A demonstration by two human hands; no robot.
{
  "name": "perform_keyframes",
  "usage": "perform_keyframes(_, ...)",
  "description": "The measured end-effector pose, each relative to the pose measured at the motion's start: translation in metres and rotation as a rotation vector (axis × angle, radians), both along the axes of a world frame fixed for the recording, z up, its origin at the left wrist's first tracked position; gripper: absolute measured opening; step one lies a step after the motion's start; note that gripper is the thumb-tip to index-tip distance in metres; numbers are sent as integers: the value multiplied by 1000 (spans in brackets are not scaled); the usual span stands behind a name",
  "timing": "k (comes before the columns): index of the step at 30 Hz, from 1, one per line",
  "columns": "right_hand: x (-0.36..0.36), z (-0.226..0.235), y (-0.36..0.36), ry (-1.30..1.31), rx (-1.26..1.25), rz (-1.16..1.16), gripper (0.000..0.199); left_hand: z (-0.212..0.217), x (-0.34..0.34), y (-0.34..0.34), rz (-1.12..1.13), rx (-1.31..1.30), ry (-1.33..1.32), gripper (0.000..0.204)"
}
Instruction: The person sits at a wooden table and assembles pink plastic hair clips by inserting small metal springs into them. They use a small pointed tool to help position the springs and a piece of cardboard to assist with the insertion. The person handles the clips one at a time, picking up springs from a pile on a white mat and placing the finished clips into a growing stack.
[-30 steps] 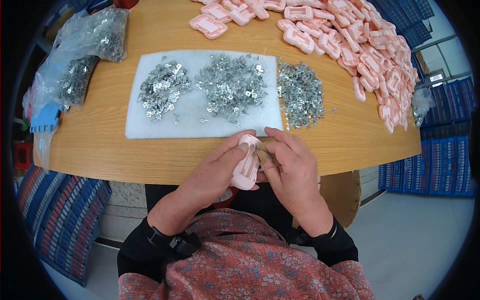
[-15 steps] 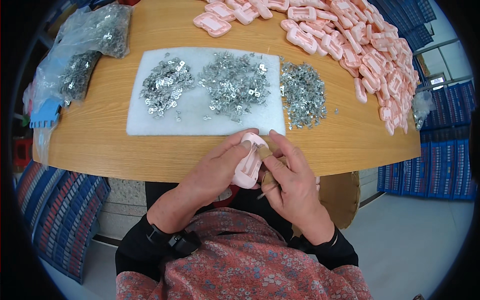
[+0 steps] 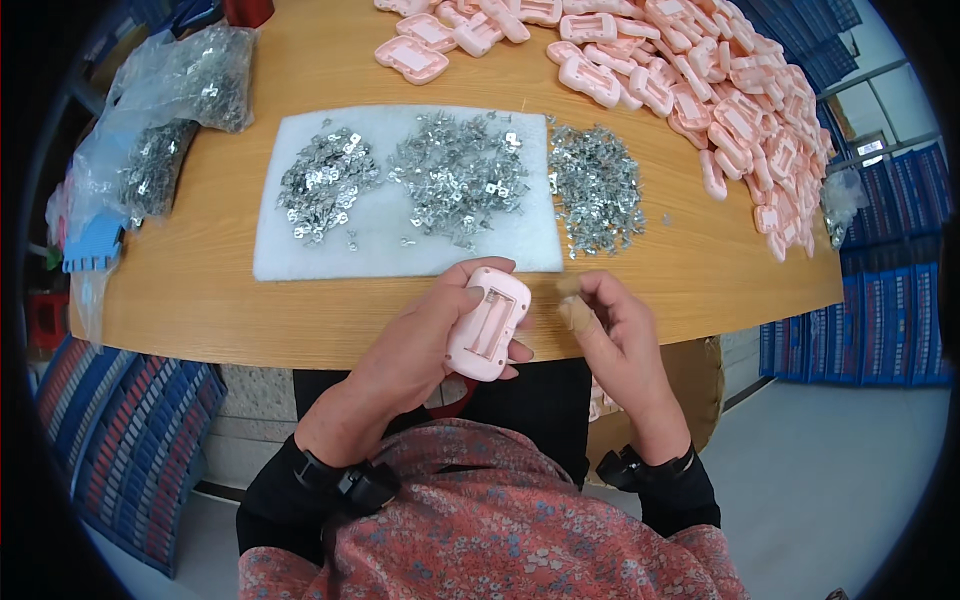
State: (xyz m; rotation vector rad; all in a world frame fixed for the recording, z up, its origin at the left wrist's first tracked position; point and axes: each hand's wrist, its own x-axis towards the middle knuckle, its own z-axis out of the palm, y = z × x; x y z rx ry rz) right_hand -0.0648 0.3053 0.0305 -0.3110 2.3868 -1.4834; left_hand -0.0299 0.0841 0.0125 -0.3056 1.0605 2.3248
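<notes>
A pale pink plastic casing (image 3: 487,325) with a long battery recess and small round holes is tilted in my left hand (image 3: 415,330). The left thumb rests on its upper left edge, and fingertips show beyond its right side. My right hand (image 3: 620,335) hovers just right of the casing, apart from it. Tan covers wrap its thumb and forefinger, which are curled close together; whatever may be between them is hidden. Small metal contact pieces lie in two heaps (image 3: 330,185) (image 3: 460,180) on a white foam sheet (image 3: 400,262), with another heap (image 3: 597,190) on the wood beside it.
Many pink casings (image 3: 740,120) are piled across the far right of the wooden table (image 3: 230,320). Clear bags of metal pieces (image 3: 215,85) lie at the far left near a blue foam piece (image 3: 93,243). Blue racks (image 3: 130,430) stand beyond the left edge, and a carton (image 3: 685,390) sits below right.
My right hand has come away from the casing and moved right. The left hand still holds the casing, now shifted slightly left and turned more face-up.
</notes>
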Motion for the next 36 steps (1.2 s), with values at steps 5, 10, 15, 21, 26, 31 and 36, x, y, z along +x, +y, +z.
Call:
perform_keyframes(5,1,-1,-23,-433,-436,-28,22,2,2,9,5,-51,69,44)
perform_keyframes(10,-3,-9,-17,-267,-284,50,24,-6,5,4,11,-424,430,39)
perform_keyframes(15,-7,0,-13,449,367,-20,22,-5,-1,-3,48,-409,323,38)
perform_keyframes(21,-23,-33,10,775,522,83,33,-7,-2,-5,126,-249,162,36)
perform_keyframes(26,-24,-34,12,799,348,32,28,-5,-3,-3,131,-219,157,31)
perform_keyframes(31,-4,-32,13,681,195,-15,20,-7,-1,0,167,-299,207,27)
perform_keyframes(36,20,-17,-20,-142,-469,-53,22,-1,3,8,151,-307,254,26)
